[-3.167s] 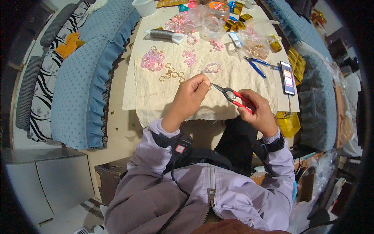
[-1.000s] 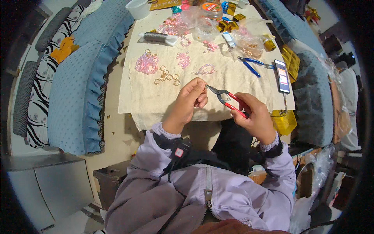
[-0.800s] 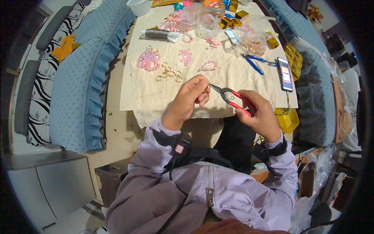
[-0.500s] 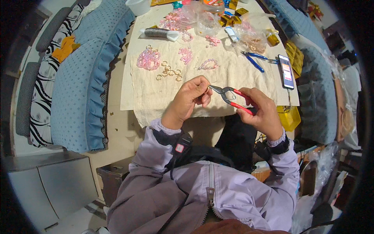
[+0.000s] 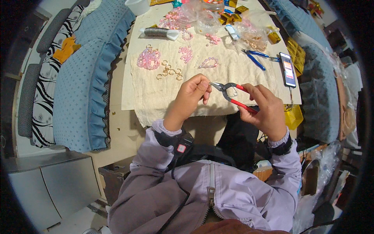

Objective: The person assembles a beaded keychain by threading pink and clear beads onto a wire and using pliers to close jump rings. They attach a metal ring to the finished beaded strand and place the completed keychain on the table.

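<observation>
Pliers (image 5: 230, 91) between both hands, seemingly.

Rings (image 5: 168, 72) lie on the cloth (image 5: 233, 74), phone (image 5: 288, 69) at its right edge.

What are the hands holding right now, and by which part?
The right hand grips red-handled pliers by the handles. The left hand pinches something tiny at the plier tips; too small to identify.

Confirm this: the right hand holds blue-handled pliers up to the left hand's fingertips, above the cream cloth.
Wrong in one respect: the pliers in the right hand have red handles, as the head view shows. They do meet the left hand above the cream cloth. The blue-handled pliers lie farther back on the cloth.
</observation>
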Demonstrator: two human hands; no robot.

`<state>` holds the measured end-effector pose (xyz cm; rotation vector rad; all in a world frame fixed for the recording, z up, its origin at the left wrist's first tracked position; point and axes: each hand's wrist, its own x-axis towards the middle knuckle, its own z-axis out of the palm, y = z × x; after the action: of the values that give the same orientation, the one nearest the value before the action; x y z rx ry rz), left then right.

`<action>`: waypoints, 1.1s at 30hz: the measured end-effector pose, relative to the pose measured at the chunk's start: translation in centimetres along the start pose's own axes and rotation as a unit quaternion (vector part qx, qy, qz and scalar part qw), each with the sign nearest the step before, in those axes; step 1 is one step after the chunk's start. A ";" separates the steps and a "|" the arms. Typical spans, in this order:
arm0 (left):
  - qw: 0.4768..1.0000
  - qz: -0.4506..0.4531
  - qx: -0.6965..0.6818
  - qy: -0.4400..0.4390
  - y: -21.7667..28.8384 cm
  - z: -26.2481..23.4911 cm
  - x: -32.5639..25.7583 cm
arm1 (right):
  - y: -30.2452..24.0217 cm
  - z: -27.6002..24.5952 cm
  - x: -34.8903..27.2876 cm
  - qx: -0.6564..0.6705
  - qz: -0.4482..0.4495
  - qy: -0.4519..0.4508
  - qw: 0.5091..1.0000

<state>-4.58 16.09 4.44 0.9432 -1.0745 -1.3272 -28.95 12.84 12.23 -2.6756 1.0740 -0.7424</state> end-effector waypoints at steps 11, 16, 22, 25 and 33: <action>0.995 0.041 0.084 0.042 0.5 1.3 -0.6 | 0.4 0.1 -0.1 0.141 0.064 -0.027 0.988; 0.965 0.081 0.235 0.088 0.9 1.9 -0.8 | 0.2 -0.4 -0.2 0.078 0.031 -0.019 0.996; 0.940 0.119 0.292 0.127 1.3 2.5 -0.9 | -0.5 -0.6 -0.4 -0.021 -0.028 0.017 0.999; 0.900 0.209 0.356 0.138 1.5 2.4 -1.0 | -0.5 -1.1 -0.3 0.009 -0.023 0.008 1.000; 0.941 0.173 0.285 0.061 2.5 1.0 -1.4 | -0.6 -2.3 0.3 0.124 0.019 -0.047 0.991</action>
<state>-4.80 17.69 7.01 1.1695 -1.4869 -0.6620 -29.53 13.12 14.50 -2.4481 0.9393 -0.6867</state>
